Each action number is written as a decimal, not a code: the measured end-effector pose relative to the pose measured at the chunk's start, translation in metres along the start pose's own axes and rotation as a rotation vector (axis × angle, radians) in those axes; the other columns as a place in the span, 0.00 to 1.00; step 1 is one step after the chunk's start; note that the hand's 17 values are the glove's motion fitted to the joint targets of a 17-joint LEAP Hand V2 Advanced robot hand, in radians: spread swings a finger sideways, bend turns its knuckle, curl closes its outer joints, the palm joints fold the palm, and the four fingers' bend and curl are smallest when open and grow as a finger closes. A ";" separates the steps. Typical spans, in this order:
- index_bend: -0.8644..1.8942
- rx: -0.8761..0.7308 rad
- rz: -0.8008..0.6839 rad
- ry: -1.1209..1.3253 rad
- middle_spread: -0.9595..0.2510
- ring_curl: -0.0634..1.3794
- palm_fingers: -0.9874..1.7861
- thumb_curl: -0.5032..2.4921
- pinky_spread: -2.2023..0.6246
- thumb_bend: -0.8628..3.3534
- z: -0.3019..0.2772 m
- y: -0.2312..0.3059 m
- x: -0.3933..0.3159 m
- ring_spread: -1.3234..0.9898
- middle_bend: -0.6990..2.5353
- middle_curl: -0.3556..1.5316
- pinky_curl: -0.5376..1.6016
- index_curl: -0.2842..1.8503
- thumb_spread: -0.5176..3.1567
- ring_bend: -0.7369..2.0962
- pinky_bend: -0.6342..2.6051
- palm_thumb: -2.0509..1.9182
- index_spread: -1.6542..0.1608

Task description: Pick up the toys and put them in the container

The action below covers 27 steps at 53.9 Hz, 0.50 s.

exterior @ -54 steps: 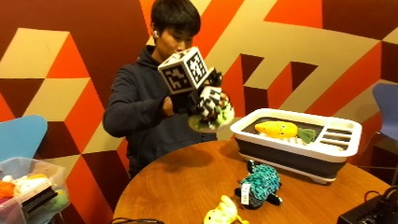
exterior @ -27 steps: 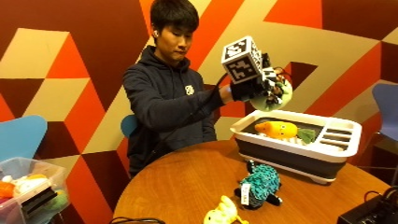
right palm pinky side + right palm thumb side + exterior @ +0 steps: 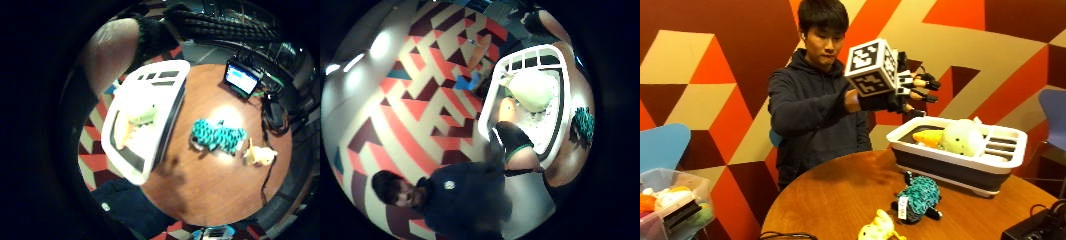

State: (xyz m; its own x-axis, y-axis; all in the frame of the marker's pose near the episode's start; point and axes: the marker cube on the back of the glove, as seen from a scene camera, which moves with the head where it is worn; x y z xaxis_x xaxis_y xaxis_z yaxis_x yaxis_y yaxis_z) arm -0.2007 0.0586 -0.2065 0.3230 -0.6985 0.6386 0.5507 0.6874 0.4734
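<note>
Two toys already lie in the container (image 3: 953, 165): a pale green round one (image 3: 962, 137) and an orange-yellow one (image 3: 927, 137) beside it, touching. Your right hand (image 3: 906, 90) is raised at chest height, above and just to the near side of the container's rim, with the forearm coming across your body and the elbow bent. Your fingers (image 3: 927, 82) are spread and only lightly bent, pointing toward the container, and nothing is held in them. In the thumb side palm view the pale green toy (image 3: 532, 90) sits inside the white container (image 3: 490, 117), below the palm and apart from it, with a black-gloved fingertip at the view's edge. In the little finger side palm view the container (image 3: 170, 107) stands at the edge of the round wooden table (image 3: 833, 200), and the green toy (image 3: 145, 116) and the orange one (image 3: 125, 131) lie in it. Two more toys are on the table, well apart from your hand: a teal knitted one (image 3: 918, 197) just in front of the container, and a yellow one (image 3: 876, 229) nearer the table's front edge. Both show in the little finger side view too, the teal one (image 3: 218, 136) beside the yellow one (image 3: 259, 155). Whether your other hand is doing anything cannot be told; it is hidden behind the raised arm.
</note>
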 end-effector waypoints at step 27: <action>0.37 -0.383 0.446 0.840 0.73 0.22 0.27 0.35 0.80 0.21 -0.064 0.063 0.208 0.56 0.25 0.41 0.41 0.41 0.50 0.30 0.42 0.64 0.73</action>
State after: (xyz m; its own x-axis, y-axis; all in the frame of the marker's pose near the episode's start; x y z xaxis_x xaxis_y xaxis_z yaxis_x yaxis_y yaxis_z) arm -0.0495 -0.0560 -0.0820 0.9121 -0.4098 0.0081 0.4099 0.9119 -0.0229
